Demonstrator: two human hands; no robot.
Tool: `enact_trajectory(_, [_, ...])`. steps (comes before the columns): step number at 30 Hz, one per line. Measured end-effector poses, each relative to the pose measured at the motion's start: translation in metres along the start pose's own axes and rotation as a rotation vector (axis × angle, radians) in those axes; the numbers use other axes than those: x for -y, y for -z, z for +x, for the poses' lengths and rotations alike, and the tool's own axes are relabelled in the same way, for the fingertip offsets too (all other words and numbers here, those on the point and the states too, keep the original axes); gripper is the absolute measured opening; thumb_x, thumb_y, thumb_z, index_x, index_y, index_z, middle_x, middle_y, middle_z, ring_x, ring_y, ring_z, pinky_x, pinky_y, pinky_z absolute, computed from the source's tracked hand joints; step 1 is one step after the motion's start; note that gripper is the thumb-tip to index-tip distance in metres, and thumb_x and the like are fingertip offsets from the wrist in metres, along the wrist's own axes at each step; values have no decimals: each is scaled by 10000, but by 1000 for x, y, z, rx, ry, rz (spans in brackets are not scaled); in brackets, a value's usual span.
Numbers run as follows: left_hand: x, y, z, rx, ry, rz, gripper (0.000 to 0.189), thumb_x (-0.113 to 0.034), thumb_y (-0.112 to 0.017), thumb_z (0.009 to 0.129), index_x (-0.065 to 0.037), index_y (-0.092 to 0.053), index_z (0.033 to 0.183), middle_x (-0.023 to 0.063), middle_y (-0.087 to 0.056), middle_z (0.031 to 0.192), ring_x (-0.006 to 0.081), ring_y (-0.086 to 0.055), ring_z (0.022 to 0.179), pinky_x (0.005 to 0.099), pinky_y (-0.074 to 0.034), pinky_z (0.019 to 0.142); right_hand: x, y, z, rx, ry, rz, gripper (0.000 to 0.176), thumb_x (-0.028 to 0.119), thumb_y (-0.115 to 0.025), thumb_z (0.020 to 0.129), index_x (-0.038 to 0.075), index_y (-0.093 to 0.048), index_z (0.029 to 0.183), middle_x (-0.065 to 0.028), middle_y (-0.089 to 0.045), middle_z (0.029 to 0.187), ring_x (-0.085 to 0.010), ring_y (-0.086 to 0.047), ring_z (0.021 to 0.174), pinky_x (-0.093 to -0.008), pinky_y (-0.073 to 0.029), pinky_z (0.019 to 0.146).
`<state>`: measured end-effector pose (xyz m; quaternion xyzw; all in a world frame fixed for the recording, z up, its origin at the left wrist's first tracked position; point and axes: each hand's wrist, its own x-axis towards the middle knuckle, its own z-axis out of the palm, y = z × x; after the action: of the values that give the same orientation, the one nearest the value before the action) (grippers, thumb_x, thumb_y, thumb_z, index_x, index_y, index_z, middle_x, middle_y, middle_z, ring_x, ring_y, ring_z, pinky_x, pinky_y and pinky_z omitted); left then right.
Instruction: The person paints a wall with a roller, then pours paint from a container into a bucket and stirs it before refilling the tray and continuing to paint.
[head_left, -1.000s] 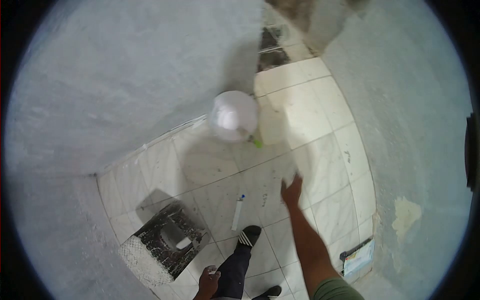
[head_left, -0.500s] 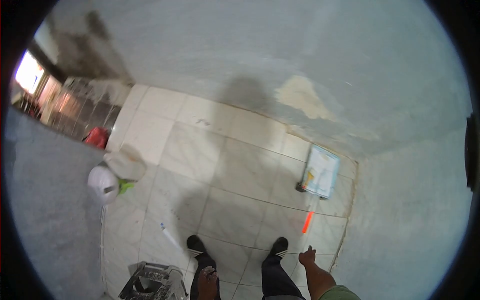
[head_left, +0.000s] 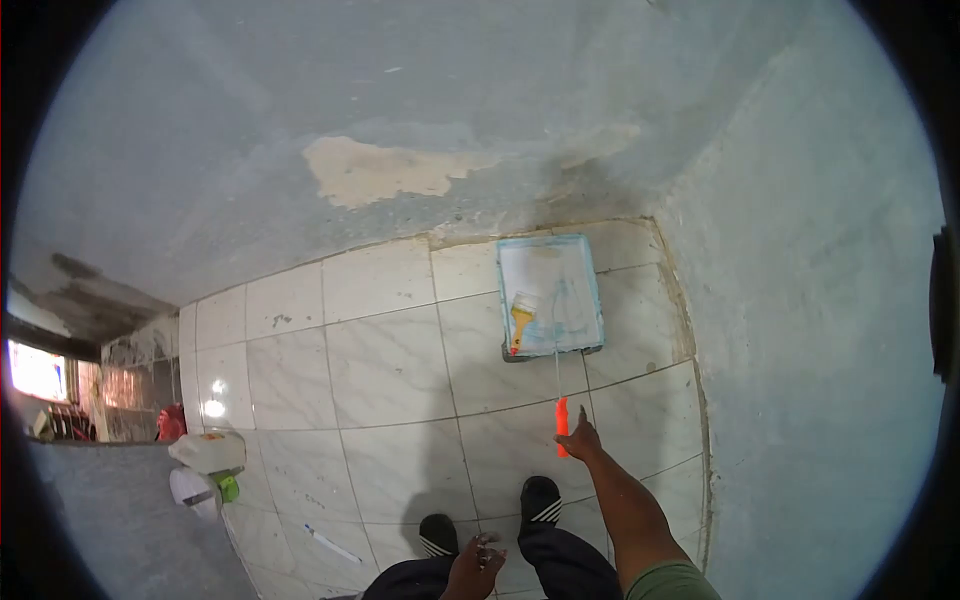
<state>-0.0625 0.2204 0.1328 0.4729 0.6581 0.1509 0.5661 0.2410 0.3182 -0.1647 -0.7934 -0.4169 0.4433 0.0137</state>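
Observation:
A paint roller's orange handle (head_left: 562, 425) sticks out from a paint tray (head_left: 503, 265), its thin metal rod running up to the tray's near edge. I cannot clearly make out the roller head against the white paint. My right hand (head_left: 580, 440) is at the handle, thumb over its lower part and index finger stretched apart on the other side; the fingers are not wrapped round it. Inside the tray lies a paintbrush (head_left: 521, 325) with a yellow handle. My left hand (head_left: 477, 568), with whitish smears on its fingers, hangs loosely curled near my legs, with nothing visible in it.
Grey walls meet at a corner beyond the tray, one with a peeled beige patch (head_left: 385, 170). To the left stand a whitish jug (head_left: 208, 452) and a white container (head_left: 192, 490) with a green item (head_left: 228, 487). A thin white stick (head_left: 333, 543) lies on the tiles.
My right hand has reached forward to the orange handle. The view has turned right and moved closer to the tray. My left hand has come further into view.

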Motion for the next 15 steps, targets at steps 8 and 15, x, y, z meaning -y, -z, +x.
enact_trajectory(8, [89, -37, 99, 354, 9, 228, 425, -278, -655, 917, -32, -553, 1248, 161, -637, 1121, 258, -661, 986, 381, -515, 823, -10, -9, -15, -202, 489, 229, 827, 125, -559, 813, -10, -152, 1520, -364, -550, 1228, -496, -568, 1108, -510, -473, 936])
enact_trajectory(15, [74, -82, 193, 398, -456, 206, 473, -336, -622, 909, -35, -558, 1269, 173, -594, 1209, 306, -658, 973, 416, -512, 876, -14, 93, -65, -256, 349, 115, 595, 81, -587, 830, -10, -453, 1403, -272, -650, 1060, -415, -643, 953, -426, -517, 848])
